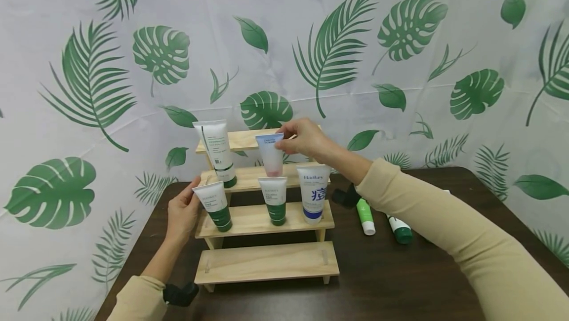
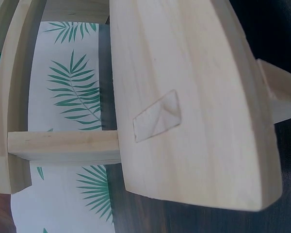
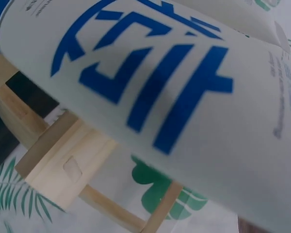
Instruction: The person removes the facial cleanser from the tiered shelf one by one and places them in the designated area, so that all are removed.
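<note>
On the left of the tiered wooden rack [image 1: 266,264], my left hand [image 1: 183,212] touches its side near the second-highest board. The left wrist view shows only a sliver of that hand [image 2: 1,218] beside a board's end, so its finger pose is unclear. My right hand [image 1: 304,138] pinches the upper edge of a pale blue and pink squeeze tube [image 1: 270,155], upright over the second-highest board. A tall white-and-green tube [image 1: 216,150] stands left of it. One board lower are two small white-and-green tubes [image 1: 213,206] [image 1: 273,200] and a white-and-blue tube [image 1: 313,192].
On the dark table [image 1: 378,281], right of the rack, lie a bright green tube [image 1: 365,216] and a white tube with a green cap [image 1: 401,231], partly behind my right sleeve. A leaf-print cloth [image 1: 284,39] hangs behind. The white-and-blue tube fills much of the right wrist view.
</note>
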A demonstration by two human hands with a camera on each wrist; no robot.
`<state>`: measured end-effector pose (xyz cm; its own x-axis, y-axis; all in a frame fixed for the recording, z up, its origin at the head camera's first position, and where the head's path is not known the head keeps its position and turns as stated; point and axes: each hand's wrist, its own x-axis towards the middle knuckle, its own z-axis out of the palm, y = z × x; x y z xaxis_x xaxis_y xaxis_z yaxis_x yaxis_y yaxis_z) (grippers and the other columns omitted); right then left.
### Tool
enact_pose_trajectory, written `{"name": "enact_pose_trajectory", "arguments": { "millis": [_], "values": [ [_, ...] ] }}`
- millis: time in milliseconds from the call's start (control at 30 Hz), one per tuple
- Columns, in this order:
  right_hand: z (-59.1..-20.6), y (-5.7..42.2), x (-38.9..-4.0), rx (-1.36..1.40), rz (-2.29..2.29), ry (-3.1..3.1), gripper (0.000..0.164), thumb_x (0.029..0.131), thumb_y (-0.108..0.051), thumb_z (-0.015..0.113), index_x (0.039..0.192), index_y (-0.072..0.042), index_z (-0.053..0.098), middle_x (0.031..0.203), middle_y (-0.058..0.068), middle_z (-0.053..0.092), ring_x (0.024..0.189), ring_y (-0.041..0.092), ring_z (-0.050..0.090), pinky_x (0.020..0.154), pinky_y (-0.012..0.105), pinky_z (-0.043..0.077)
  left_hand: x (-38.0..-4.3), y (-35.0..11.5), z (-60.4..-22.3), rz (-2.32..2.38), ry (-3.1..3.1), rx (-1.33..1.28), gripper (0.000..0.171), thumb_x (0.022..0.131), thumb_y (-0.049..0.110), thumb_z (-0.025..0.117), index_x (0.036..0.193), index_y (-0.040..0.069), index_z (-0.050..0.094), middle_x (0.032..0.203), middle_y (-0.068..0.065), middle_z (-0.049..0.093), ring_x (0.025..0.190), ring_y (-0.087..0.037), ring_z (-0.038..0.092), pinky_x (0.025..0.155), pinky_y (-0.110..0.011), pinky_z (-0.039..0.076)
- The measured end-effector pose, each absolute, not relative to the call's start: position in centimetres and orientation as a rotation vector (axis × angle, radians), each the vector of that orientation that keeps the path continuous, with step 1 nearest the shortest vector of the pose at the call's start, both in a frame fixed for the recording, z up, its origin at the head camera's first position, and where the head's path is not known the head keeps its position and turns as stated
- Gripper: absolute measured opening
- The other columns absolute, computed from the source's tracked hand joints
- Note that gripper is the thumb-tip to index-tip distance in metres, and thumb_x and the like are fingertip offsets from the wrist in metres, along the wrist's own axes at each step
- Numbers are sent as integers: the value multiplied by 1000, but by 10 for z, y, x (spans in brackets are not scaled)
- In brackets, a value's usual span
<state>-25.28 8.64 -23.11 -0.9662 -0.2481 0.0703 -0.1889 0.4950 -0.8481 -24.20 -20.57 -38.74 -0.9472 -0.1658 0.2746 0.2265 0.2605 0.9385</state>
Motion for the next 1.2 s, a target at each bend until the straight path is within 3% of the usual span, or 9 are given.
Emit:
{"name": "enact_pose_trajectory", "arguments": {
  "millis": [333,533,733,967,1200],
  "values": [
    [-227,110,-249,-365,-1544,2716,20,89,-10,64,106,1,64,99,13,59,91,21,60,77,30,55,-239,-203,-384,-1753,-2204,-76,41,96,9,52,134,-4,47,139,-10,48,130,-23,43,85,-3,39],
    [-224,136,-244,-333,-1588,2732,22,90,-11,63,108,3,61,100,13,58,90,22,59,82,36,54,-239,-202,-385,-1730,-2220,-62,41,96,10,51,134,-4,47,140,-10,47,131,-24,42,84,-2,39],
    [-226,165,-241,-272,-1672,2748,24,90,-9,61,110,6,59,101,15,59,89,22,62,77,29,55,-238,-203,-387,-1699,-2235,-31,40,97,12,51,134,-3,48,139,-8,49,130,-22,42,83,-1,39],
    [-233,204,-234,-248,-1716,2753,32,93,-13,59,115,10,53,103,12,55,83,11,60,78,25,54,-238,-202,-388,-1694,-2237,-26,40,97,12,51,134,-2,48,139,-8,49,128,-21,44,81,-2,40],
    [-244,243,-224,-147,-1801,2716,37,94,-11,56,120,14,46,98,5,54,78,2,61,76,21,54,-237,-202,-386,-1718,-2221,-27,40,97,13,52,134,-2,49,139,-8,49,124,-11,46,82,-3,40]
  ]
}}
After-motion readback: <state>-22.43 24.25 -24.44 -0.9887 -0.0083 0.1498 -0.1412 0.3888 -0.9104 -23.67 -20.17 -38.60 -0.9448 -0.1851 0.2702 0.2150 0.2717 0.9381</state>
